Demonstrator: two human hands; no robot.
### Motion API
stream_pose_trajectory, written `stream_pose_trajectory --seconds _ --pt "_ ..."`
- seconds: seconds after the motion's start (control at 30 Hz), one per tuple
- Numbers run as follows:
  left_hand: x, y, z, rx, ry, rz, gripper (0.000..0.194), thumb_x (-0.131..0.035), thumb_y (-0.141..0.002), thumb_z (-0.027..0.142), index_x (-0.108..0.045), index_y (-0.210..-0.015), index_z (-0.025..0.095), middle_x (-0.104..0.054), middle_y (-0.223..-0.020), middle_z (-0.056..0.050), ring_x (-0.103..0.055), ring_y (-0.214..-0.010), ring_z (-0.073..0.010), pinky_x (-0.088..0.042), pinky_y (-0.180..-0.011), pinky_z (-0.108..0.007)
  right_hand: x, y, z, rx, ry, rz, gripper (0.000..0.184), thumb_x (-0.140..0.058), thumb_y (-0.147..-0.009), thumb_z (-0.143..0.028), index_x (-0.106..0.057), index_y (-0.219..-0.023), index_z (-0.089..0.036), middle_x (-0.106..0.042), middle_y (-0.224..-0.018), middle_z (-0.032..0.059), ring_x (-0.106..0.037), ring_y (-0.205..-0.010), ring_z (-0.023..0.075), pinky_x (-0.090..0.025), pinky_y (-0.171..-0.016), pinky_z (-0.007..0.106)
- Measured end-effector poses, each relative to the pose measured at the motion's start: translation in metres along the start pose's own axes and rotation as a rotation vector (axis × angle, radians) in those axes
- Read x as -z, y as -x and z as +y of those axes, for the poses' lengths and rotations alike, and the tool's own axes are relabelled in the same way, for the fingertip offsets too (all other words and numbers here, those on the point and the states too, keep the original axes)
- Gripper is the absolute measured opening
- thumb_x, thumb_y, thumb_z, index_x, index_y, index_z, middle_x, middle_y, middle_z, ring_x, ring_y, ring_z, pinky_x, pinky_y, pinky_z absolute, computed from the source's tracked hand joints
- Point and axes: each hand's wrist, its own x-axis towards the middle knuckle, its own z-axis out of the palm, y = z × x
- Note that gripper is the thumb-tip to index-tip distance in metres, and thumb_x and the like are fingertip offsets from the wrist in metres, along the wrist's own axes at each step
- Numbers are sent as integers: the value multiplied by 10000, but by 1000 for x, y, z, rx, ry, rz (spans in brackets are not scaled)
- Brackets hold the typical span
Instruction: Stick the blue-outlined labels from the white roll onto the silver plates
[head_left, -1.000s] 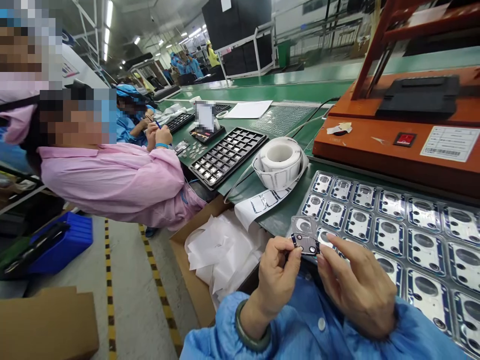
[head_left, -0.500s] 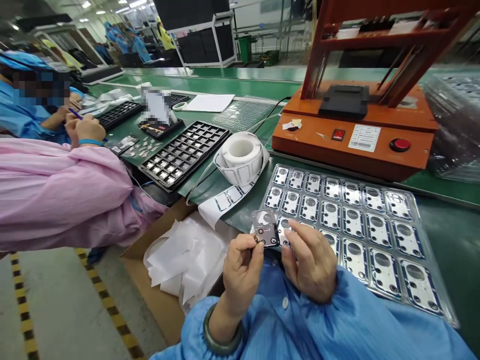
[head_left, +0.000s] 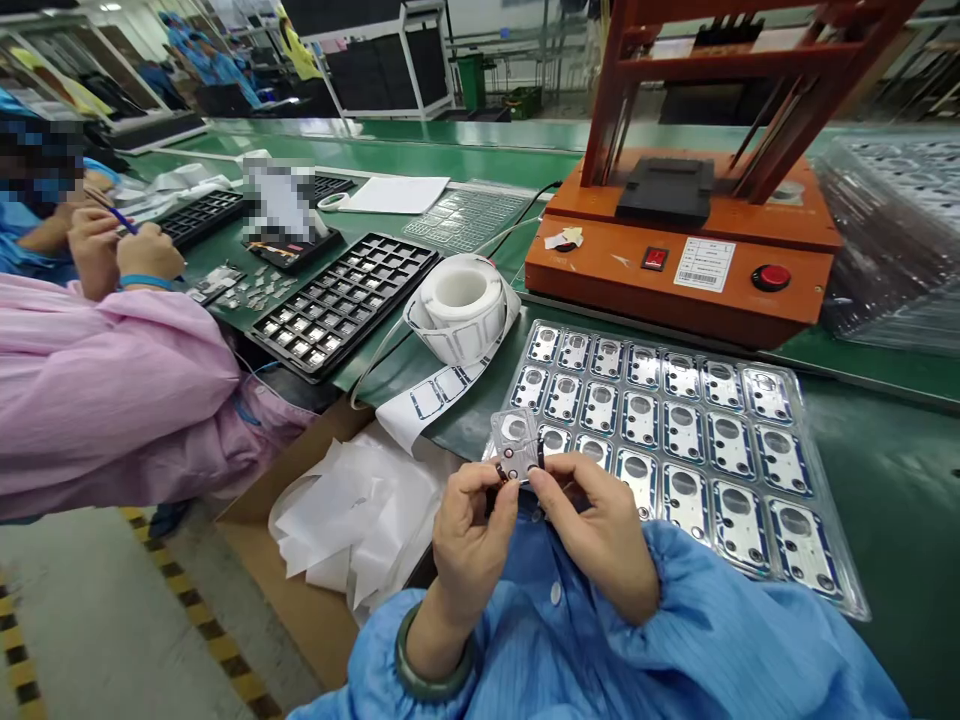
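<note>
My left hand (head_left: 476,525) pinches the near left edge of a small plate (head_left: 517,462) with dark rings and a dark edge strip. My right hand (head_left: 592,520) grips its right side, thumb and fingers closed. The plate looks greyish and see-through, over the near left corner of a clear plastic tray (head_left: 846,560). Whether it touches the tray I cannot tell. In the tray lie rows of silvery plates (head_left: 641,418) with blue edges, a round window and small dark rings. My fingers hide part of the held plate.
A roll of label stickers (head_left: 461,305) trails its strip towards me. An orange press (head_left: 675,260) stands behind the tray. At left are a black compartment tray (head_left: 349,300), a carton of white backing paper (head_left: 352,520), and a co-worker's pink sleeve (head_left: 135,390).
My right hand has come in from the right and now grips the small plate together with my left. The view has shifted slightly. The co-worker's hands have moved a little.
</note>
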Motion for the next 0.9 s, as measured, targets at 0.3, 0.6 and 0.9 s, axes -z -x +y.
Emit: stream_pose_trajectory --seconds 0.3,0.6,0.9 --pt "-1 -3 -5 -181 -125 -15 190 -565 -862 138 -539 -1033 217 -641 -966 -28 -682 -889 -152 -582 -727 -256 0 -1 7 -62 -97 -75 186 -539 -892 -337 -604 -788 -197 -637 -693 7 -609 -592 132 -484 -512 227" --pt "-8 -7 2 -195 20 -14 646 -550 -846 49 -293 -1386 296 -597 -821 35 -630 -744 -86 -573 -723 -250 -1 0 10 -65 -81 -78 195 -523 -899 -332 -609 -806 -185 -603 -671 10 -572 -578 129 -478 -528 242" --pt "-7 -6 7 -42 90 -24 576 -573 -856 126 -342 -1362 276 -589 -748 48 -609 -667 -77 -525 -619 -192 0 0 7 -128 -217 -54 163 -563 -879 -336 -611 -835 -186 -603 -661 -8 -551 -536 106 -471 -509 228"
